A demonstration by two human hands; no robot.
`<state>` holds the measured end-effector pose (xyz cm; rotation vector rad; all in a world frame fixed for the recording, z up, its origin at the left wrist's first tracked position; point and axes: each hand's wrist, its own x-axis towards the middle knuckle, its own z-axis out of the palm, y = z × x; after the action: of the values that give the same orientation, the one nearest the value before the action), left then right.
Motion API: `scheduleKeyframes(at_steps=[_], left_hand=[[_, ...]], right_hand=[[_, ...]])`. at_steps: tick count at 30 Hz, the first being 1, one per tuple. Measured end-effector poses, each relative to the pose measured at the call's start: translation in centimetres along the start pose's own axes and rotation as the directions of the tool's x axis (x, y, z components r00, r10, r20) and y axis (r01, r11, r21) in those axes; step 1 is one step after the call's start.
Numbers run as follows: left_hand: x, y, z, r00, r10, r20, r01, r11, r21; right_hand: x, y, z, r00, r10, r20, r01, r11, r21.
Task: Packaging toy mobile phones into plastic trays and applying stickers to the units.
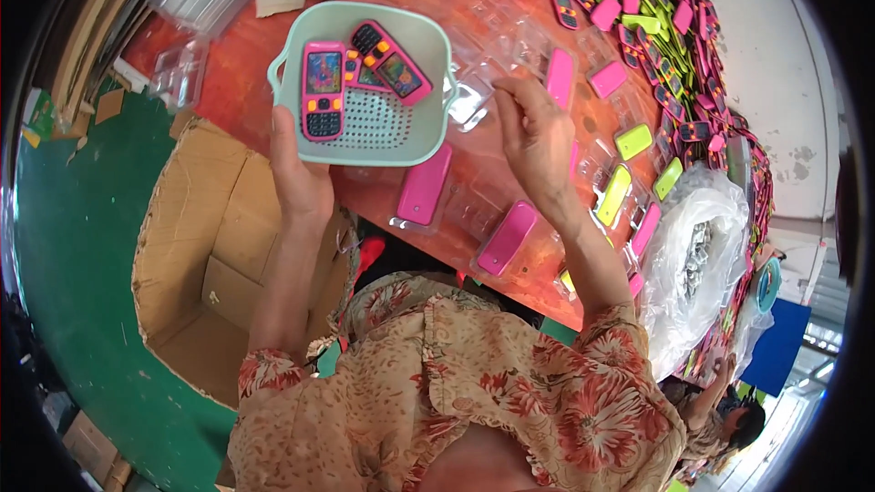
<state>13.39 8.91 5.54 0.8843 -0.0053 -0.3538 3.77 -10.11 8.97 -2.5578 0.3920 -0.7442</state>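
Observation:
A pale green plastic basket (428, 132) with a perforated bottom is tilted over the table's near left edge. My left hand (303, 178) grips its near left corner, thumb along the outer wall and fingers hidden beneath. Inside lie three pink toy phones with dark keypads; one toy phone (323, 91) lies at the left, another (392, 64) leans over a third. To the right of the basket, my right hand (538, 137) is raised above clear plastic blister trays (474, 96), fingers curled in and thumb close to them. Whatever it may hold cannot be made out.
Pink toy phones (506, 237) and yellow-green ones (613, 193) lie in trays on the red table (365, 200). A big toy phone pile (670, 46) fills the far right, near a plastic bag (661, 255). Below left stands an open cardboard box (196, 246). Another person (715, 415) is at lower right.

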Motion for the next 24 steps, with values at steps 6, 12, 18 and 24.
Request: scheduleKeyframes(at_steps=[6,12,18,24], left_hand=[[-0.1,-1.3,1.3,0.998,0.001,0.064,-0.007,0.995,0.098],[0.3,-1.9,3.0,0.999,0.032,0.036,-0.037,0.988,0.153],[1.4,-2.3,3.5,0.982,0.158,0.108,-0.178,0.960,0.214],[1.9,-1.8,2.8,0.988,-0.123,0.093,0.129,0.989,-0.071]], right_hand=[[4.2,-4.1,4.2,0.946,-0.197,0.256,0.275,0.908,-0.316],[5.2,-3.3,7.0,0.888,-0.123,0.443,0.326,0.848,-0.419],[7.0,-2.0,6.0,0.964,-0.099,0.245,0.099,0.995,0.012],[7.1,3.0,1.3,0.872,0.194,0.450,-0.488,0.433,0.758]])
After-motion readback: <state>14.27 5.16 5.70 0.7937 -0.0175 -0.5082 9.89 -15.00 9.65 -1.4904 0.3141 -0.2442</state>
